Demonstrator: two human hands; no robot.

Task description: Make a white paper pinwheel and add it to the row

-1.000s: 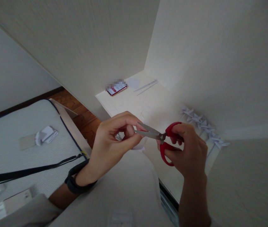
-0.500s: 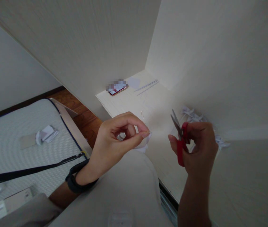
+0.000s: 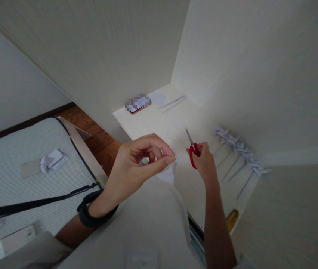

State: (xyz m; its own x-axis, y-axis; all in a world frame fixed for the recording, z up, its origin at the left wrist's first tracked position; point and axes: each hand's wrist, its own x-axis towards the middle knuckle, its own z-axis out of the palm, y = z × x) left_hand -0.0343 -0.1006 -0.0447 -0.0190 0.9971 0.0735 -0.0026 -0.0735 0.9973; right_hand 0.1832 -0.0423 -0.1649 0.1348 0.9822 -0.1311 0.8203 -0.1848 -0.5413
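My left hand [image 3: 144, 160], with a dark band on its wrist, pinches a small piece of white paper [image 3: 176, 160] between thumb and forefinger. To its right, over the white tabletop [image 3: 181, 144], my right hand [image 3: 202, 158] grips red-handled scissors [image 3: 194, 151], whose blades point up and away and look closed. Beneath my left fingers lies a larger white paper piece [image 3: 166, 175]. Several folded white paper flowers on thin stems [image 3: 241, 149] lie in a row right of my right hand.
A phone [image 3: 138, 104] lies at the table's far left edge, close to thin white sticks [image 3: 174, 102] and a paper square [image 3: 157, 98]. Walls rise behind and to the right. A mattress [image 3: 13, 149] with crumpled paper [image 3: 53, 160] is at left. A yellow-brown object [image 3: 232, 219] rests at the table's right edge.
My right hand has moved left and farther away, lowering the scissors toward the table; their blades have come together. The paper flowers' stems now show. My left hand stays nearly still.
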